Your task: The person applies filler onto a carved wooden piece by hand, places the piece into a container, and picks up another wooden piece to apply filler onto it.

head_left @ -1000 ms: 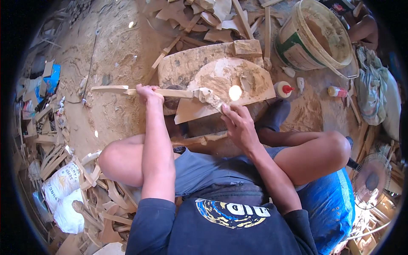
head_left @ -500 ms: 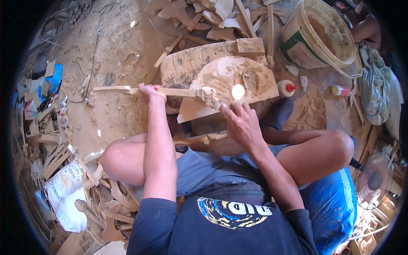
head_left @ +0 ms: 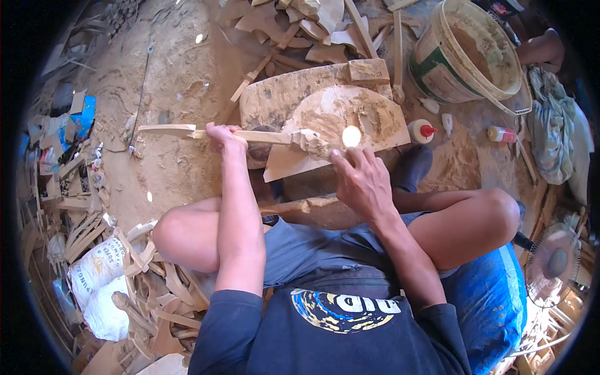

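My left hand (head_left: 225,135) is wrapped round a long pale wooden piece (head_left: 265,137) that lies roughly level across my front. Its right end carries a rough, lumpy, carved-looking or paste-smeared tip (head_left: 307,141). Just right of that tip is my right hand (head_left: 365,181), its fingers curled and drawn together; whatever they pinch, if anything, is hidden. Beneath the tip rests a flat pale board (head_left: 381,125) with a curved edge, smeared with brown paste or dust. It lies on a thick worn wooden block (head_left: 265,100).
A large dusty bucket (head_left: 437,69) stands at the far right, near a white bottle with a red cap (head_left: 423,130) and a smaller red-labelled bottle (head_left: 501,134). Wood offcuts (head_left: 175,287) pile up at left and far ahead. A fan (head_left: 552,265) and blue sack (head_left: 487,306) are at right.
My right hand has shifted slightly right and down, away from the wooden piece's tip. My left hand keeps its grip. The whole view has moved slightly.
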Demonstrator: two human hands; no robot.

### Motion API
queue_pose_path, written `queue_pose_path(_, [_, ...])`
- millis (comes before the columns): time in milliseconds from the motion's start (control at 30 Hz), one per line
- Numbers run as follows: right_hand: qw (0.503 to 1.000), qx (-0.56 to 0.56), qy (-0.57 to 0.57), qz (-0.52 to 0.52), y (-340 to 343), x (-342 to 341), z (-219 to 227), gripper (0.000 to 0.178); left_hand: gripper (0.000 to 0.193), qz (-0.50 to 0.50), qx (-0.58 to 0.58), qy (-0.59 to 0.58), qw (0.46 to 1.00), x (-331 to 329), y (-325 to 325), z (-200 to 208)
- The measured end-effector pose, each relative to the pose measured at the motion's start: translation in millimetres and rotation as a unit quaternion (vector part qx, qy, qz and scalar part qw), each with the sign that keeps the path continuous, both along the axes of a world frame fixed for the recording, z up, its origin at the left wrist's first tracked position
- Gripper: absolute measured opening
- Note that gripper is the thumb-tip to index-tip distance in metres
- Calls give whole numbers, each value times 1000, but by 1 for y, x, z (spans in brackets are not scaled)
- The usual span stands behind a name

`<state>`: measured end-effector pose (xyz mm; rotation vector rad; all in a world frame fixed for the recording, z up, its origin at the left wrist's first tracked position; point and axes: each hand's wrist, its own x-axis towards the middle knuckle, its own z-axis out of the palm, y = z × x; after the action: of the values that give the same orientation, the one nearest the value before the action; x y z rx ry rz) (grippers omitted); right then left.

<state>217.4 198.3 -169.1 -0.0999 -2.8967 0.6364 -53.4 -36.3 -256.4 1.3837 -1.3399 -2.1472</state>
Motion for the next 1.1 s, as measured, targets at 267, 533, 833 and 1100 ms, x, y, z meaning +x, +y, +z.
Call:
queue_pose_path(267, [993,103,-45,27,-13,-6,14,44,37,-74,-72,111,988,6,41,77])
queue_pose_path(533, [995,41,-91,-2,-5,5,24,43,32,-88,-76,126,985,15,44,96])
queue_pose_path(833, [993,87,-76,29,-13,4,20,45,33,-97,-87,185,974,18,50,102])
queue_pose_path(1100, [993,87,-77,13,-13,6,17,39,33,-129,-119,218,960,25,66,111])
